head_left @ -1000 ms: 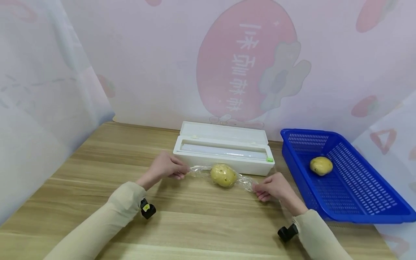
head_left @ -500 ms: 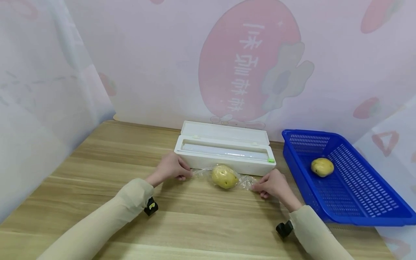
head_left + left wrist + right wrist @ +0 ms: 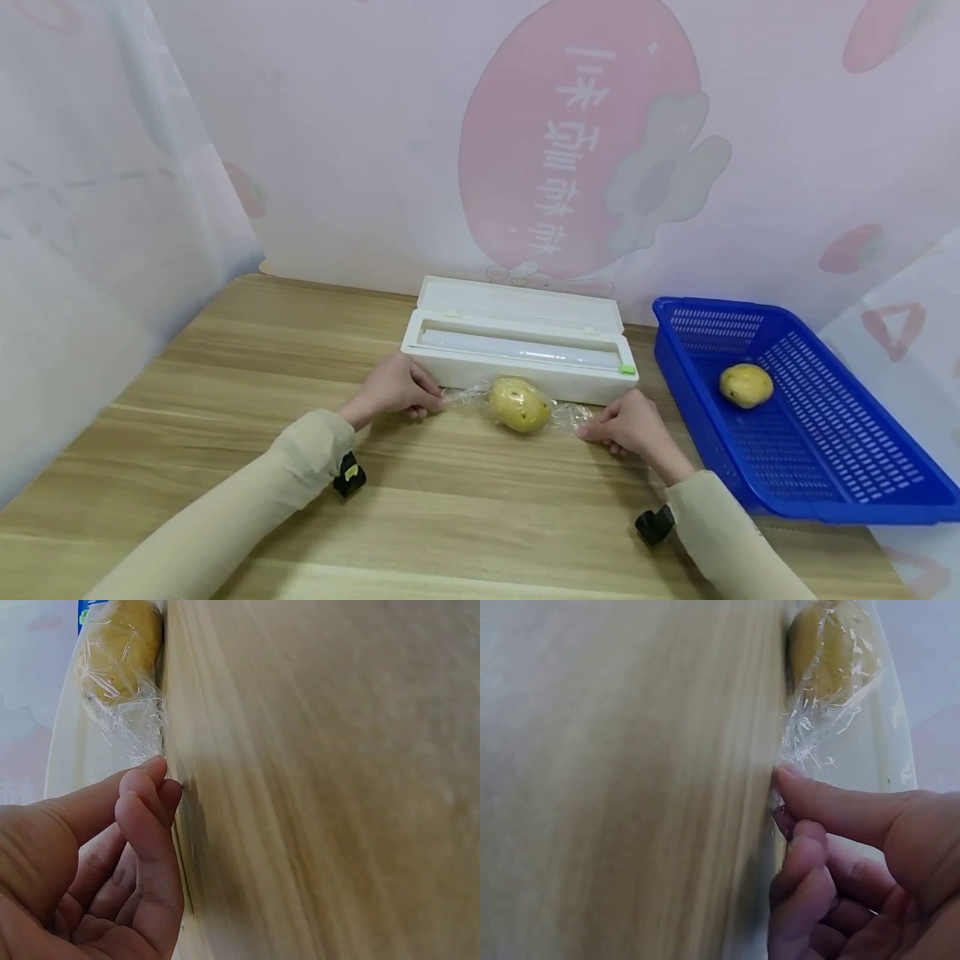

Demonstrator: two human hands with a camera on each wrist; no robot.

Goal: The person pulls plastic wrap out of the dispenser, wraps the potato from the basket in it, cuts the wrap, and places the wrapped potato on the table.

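A yellow potato (image 3: 519,405) lies on the wooden table in front of the white box, wrapped in clear plastic wrap (image 3: 567,417). The wrap trails off in a crumpled tail on either side of it. My left hand (image 3: 399,388) pinches the left tail between thumb and fingertips; the left wrist view shows the wrap (image 3: 135,729) running from there up to the potato (image 3: 122,649). On the other side my right hand (image 3: 632,427) pinches the right tail (image 3: 804,735) with thumb and index finger. Both hands are low, close over the tabletop.
Directly behind the potato stands a white plastic wrap box (image 3: 517,377), its lid (image 3: 519,303) raised, with a roll (image 3: 517,347) inside and a green slider at its right end. At right a blue perforated basket (image 3: 705,454) holds another potato (image 3: 746,385). A printed backdrop closes off the rear.
Both hands have drawn slightly closer to the potato, still pinching the wrap tails. The view has shifted slightly; the potato stays in front of the box.
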